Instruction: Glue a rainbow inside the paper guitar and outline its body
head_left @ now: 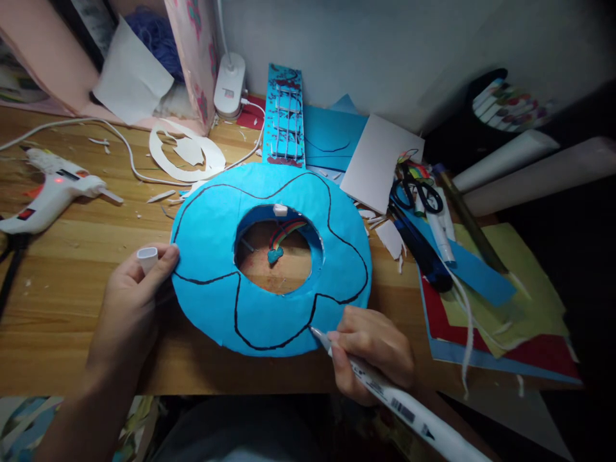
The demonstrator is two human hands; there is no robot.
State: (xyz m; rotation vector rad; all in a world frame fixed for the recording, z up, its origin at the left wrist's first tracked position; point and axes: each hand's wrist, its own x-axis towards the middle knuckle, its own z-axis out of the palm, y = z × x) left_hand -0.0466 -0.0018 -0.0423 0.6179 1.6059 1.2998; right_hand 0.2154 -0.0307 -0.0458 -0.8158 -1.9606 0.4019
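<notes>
A blue paper-covered ring with a round hole lies before me on the table, a wavy black outline drawn around its face. My left hand grips its left edge between thumb and fingers, and a white marker cap sticks up from the same fingers. In my right hand is a white marker, its tip touching the lower right of the ring at the end of the black line. Through the hole a small rainbow piece with a blue cloud shows.
A glue gun with a red light lies at left, near a white cable. Behind the ring stands a blue decorated strip. Scissors, a dark blue cutter and coloured paper sheets crowd the right side.
</notes>
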